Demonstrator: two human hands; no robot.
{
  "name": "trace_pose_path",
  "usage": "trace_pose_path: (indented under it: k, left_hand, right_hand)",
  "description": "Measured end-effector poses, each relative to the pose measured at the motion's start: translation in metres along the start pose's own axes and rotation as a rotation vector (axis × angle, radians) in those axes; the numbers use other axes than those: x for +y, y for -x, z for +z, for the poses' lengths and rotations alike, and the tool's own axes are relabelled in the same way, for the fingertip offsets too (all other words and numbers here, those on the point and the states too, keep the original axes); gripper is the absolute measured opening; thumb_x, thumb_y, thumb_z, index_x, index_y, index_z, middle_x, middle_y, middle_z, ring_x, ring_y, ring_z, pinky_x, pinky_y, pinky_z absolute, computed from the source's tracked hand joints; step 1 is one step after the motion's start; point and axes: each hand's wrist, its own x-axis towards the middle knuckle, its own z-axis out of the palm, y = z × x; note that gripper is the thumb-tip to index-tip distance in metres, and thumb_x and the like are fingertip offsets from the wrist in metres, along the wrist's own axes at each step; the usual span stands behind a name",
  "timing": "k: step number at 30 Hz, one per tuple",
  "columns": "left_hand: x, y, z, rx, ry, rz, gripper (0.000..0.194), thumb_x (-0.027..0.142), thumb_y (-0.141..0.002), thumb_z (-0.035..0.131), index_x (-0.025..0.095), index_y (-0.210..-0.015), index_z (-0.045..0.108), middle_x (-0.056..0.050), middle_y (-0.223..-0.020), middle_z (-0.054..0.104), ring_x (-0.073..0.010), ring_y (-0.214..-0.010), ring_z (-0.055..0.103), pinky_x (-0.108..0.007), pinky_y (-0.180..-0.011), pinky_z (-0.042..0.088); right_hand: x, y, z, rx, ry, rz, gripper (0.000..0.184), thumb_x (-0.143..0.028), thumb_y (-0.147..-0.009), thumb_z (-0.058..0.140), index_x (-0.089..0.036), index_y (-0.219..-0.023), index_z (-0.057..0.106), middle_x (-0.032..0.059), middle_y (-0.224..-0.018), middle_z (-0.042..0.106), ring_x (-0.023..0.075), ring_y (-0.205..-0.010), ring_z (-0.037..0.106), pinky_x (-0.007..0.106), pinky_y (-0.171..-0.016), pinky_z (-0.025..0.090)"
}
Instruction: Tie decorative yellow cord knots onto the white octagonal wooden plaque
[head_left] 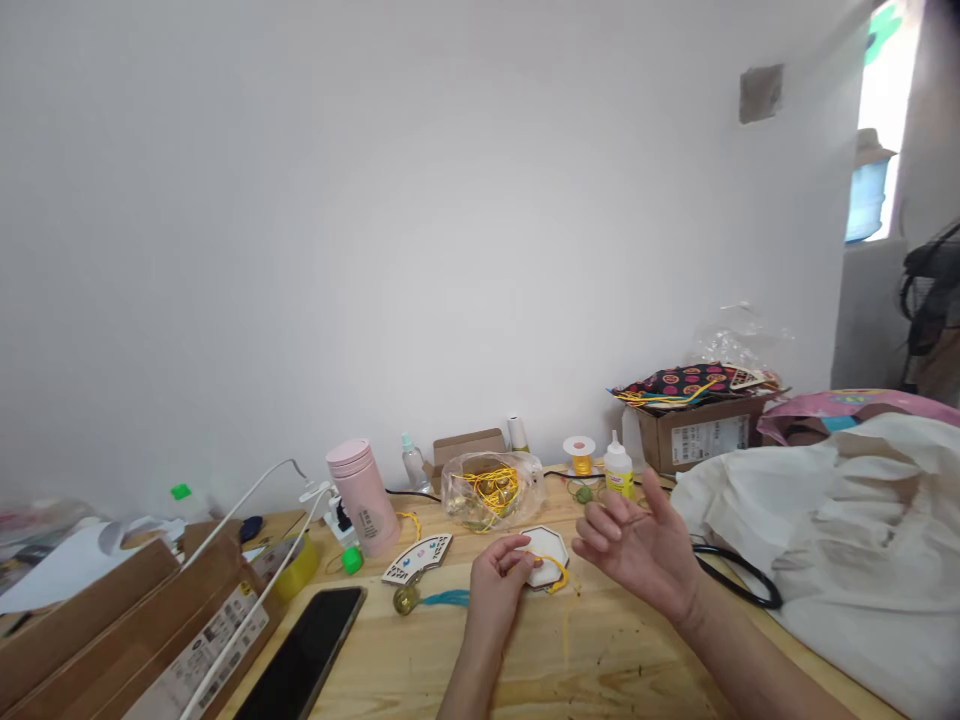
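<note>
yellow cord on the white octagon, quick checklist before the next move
Grip of the left hand on the yellow cord: cannot tell, fingers hide the contact.
Right hand: ok, open and raised, holding nothing.
White octagonal board: ok, flat on the wooden table.
Gold bead with teal tassel: ok, apart from both hands.
Glue bottle: cannot tell if sealed.

A white wall (375,220) is filling most of the view; a grey square patch (761,93) is showing high up; a bright window (887,100) is glowing far right; a pale wooden table (600,680) is running along the bottom.
</note>
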Motion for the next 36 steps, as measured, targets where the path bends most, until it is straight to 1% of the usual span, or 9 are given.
trace_pose_path:
  k: [3,6,8,12,17,20,24,29,36]
  left_hand:
    - [0.0,0.0,0.0,0.006,-0.005,0.008,0.027,0.022,-0.05,0.068,0.011,-0.073,0.06,-0.005,-0.054,0.066,-0.0167,-0.056,0.06,-0.024,-0.055,0.043]
    - [0.001,0.0,-0.001,0.002,0.004,0.015,0.027,0.022,-0.05,0.068,0.011,-0.074,0.061,-0.004,-0.054,0.065,-0.0174,-0.058,0.06,-0.024,-0.057,0.043]
    - [0.001,0.0,-0.001,-0.005,0.007,0.027,0.027,0.021,-0.05,0.068,0.012,-0.074,0.061,-0.003,-0.053,0.065,-0.016,-0.055,0.059,-0.023,-0.055,0.042]
    - [0.0,-0.001,-0.002,-0.019,0.009,0.03,0.027,0.02,-0.05,0.068,0.012,-0.074,0.06,-0.003,-0.053,0.065,-0.016,-0.055,0.059,-0.023,-0.054,0.042]
    - [-0.002,-0.002,-0.002,-0.028,0.011,0.028,0.029,0.023,-0.05,0.068,0.012,-0.075,0.06,-0.005,-0.056,0.066,-0.0168,-0.057,0.06,-0.023,-0.055,0.042]
    - [-0.002,-0.002,-0.001,-0.023,0.0,0.017,0.029,0.024,-0.049,0.069,0.012,-0.074,0.061,-0.005,-0.057,0.067,-0.0166,-0.058,0.06,-0.024,-0.056,0.043]
    - [-0.001,0.0,0.0,-0.034,-0.039,0.009,0.026,0.025,-0.048,0.07,0.012,-0.07,0.063,-0.006,-0.059,0.067,-0.0178,-0.059,0.06,-0.026,-0.059,0.044]
    - [-0.002,0.001,0.001,-0.068,-0.088,0.026,0.019,0.023,-0.05,0.068,0.012,-0.065,0.065,-0.006,-0.059,0.067,-0.0167,-0.059,0.059,-0.025,-0.06,0.043]
    - [0.002,0.002,0.002,-0.061,-0.078,0.023,0.013,0.02,-0.051,0.066,0.012,-0.062,0.065,-0.003,-0.052,0.065,-0.0151,-0.054,0.057,-0.024,-0.057,0.042]
  right_hand:
    - [0.007,-0.007,-0.006,0.134,0.298,-0.031,0.04,-0.055,-0.067,0.038,-0.019,-0.054,0.047,-0.0021,-0.053,0.045,0.0107,-0.05,0.043,0.028,-0.057,0.038]
    - [0.031,-0.015,-0.011,0.332,0.967,-0.144,0.031,-0.047,-0.061,0.052,-0.016,-0.058,0.054,0.0005,-0.058,0.052,0.0126,-0.055,0.045,0.025,-0.054,0.035]
    - [0.046,-0.015,-0.012,0.339,1.315,-0.187,0.025,-0.042,-0.061,0.054,-0.018,-0.067,0.057,-0.0006,-0.06,0.055,0.0122,-0.054,0.046,0.023,-0.051,0.033]
    - [0.059,-0.009,-0.014,0.317,1.649,-0.265,0.015,-0.032,-0.061,0.054,-0.021,-0.071,0.053,-0.0013,-0.069,0.057,0.0131,-0.062,0.049,0.022,-0.054,0.032]
    - [0.058,-0.01,-0.024,0.279,1.712,-0.185,0.016,-0.014,-0.061,0.047,-0.02,-0.074,0.054,-0.0009,-0.068,0.058,0.0119,-0.062,0.051,0.021,-0.055,0.033]
    - [0.056,-0.012,-0.026,0.238,1.698,-0.153,0.014,-0.016,-0.065,0.044,-0.02,-0.071,0.057,-0.0002,-0.067,0.06,0.0117,-0.061,0.051,0.021,-0.054,0.033]
    - [0.054,-0.012,-0.025,0.228,1.724,-0.179,0.016,-0.019,-0.068,0.043,-0.021,-0.069,0.059,0.0009,-0.07,0.061,0.0131,-0.065,0.052,0.022,-0.057,0.033]
    - [0.054,-0.011,-0.026,0.247,1.714,-0.198,0.016,-0.019,-0.066,0.046,-0.023,-0.074,0.059,0.0007,-0.072,0.06,0.0144,-0.068,0.052,0.024,-0.059,0.033]
    - [0.057,-0.012,-0.029,0.212,1.778,-0.2,0.01,-0.02,-0.066,0.049,-0.022,-0.066,0.059,0.0009,-0.071,0.059,0.0148,-0.071,0.05,0.024,-0.059,0.031]
